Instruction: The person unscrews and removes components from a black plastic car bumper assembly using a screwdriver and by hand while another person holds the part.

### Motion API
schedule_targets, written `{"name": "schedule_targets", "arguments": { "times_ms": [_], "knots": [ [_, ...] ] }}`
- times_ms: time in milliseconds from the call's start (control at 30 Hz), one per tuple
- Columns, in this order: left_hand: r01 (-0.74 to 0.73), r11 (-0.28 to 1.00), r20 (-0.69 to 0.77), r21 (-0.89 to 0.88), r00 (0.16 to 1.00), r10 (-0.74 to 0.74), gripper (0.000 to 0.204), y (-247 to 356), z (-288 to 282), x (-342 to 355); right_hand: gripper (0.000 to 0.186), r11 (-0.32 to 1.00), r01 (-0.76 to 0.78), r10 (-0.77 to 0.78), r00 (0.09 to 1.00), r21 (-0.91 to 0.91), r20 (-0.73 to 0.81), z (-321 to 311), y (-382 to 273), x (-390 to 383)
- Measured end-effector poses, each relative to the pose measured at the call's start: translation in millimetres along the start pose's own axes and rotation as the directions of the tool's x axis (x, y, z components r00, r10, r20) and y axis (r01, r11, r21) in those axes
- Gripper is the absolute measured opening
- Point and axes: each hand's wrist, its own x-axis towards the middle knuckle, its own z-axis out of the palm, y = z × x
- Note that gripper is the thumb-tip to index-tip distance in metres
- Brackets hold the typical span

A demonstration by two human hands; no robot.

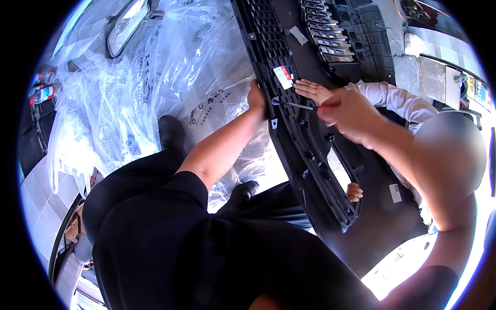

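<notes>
My right hand (pixel 351 118) is closed round the red handle of a screwdriver (pixel 297 105). The shaft points left, and its tip meets a fastening tab near the edge of a long black car grille (pixel 305 150). On the left edge of that grille, my left hand (pixel 256 99) is wrapped, its fingertips partly hidden. The grille lies on a large black bumper cover (pixel 380 206). A co-worker's hand (pixel 310 90) rests flat on the grille beside a white and red label (pixel 282 77); their other hand (pixel 354 192) grips the grille's lower part.
Crumpled clear plastic wrap (pixel 181 57) spreads over the floor at left, with a lamp-shaped part (pixel 125 28) on it. A slatted silver-trimmed part (pixel 328 33) lies at the far right. The co-worker's white sleeve (pixel 385 95) reaches in from the right. My shoes stand near the grille.
</notes>
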Motion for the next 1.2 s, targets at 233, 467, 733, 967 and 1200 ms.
{"name": "schedule_targets", "arguments": {
  "times_ms": [233, 467, 733, 967, 1200],
  "knots": [
    [0.117, 0.981, 0.133, -0.154, 0.986, -0.097, 0.061, -5, 16, -14, 0.022, 0.562, 0.309, -0.544, 0.837, -0.767, -0.062, 9, 1, -34],
    [0.01, 0.998, 0.002, -0.057, 1.0, -0.01, 0.062, 5, 7, -17, 0.029, 0.9, -0.248, 0.236, 0.969, 0.359, 0.077, 4, -8, -3],
    [0.05, 0.993, 0.1, -0.103, 0.994, -0.04, 0.058, -10, 0, 5, 0.028, 0.916, 0.138, -0.179, 0.981, -0.376, -0.078, 4, 9, -7],
    [0.127, 0.981, 0.064, -0.149, 0.991, -0.119, 0.056, 3, -3, -8, 0.033, 0.896, -0.284, 0.213, 0.949, 0.341, 0.232, -2, 4, 12],
    [0.069, 0.994, 0.157, -0.085, 0.986, -0.055, 0.059, -20, 12, -2, 0.015, 0.615, 0.332, -0.462, 0.887, -0.715, 0.015, 13, 15, -18]
  ]
}}
